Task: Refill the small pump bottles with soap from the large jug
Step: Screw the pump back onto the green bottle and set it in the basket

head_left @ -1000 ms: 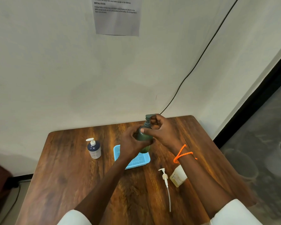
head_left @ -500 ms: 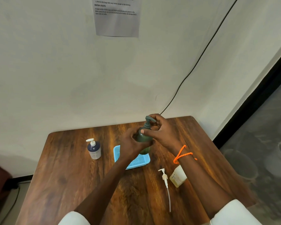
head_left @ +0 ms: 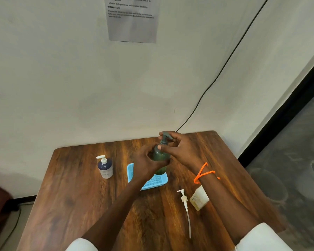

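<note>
Green pump bottle (head_left: 160, 157) in left hand (head_left: 145, 164) grip, right hand (head_left: 181, 151) pinching pump, labels unreadable

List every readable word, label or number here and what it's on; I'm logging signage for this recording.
"INITIAL STATE": heading on the paper sheet taped to the wall.
Other lines on that sheet: too small and blurred to read.
Label on the blue pump bottle: too faint.
Label on the pale bottle by the right arm: print too small.
Green pump bottle: no text visible.

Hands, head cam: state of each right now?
Left hand: grips the green pump bottle round its body.
Right hand: fingers curled round the bottle's pump head.
</note>
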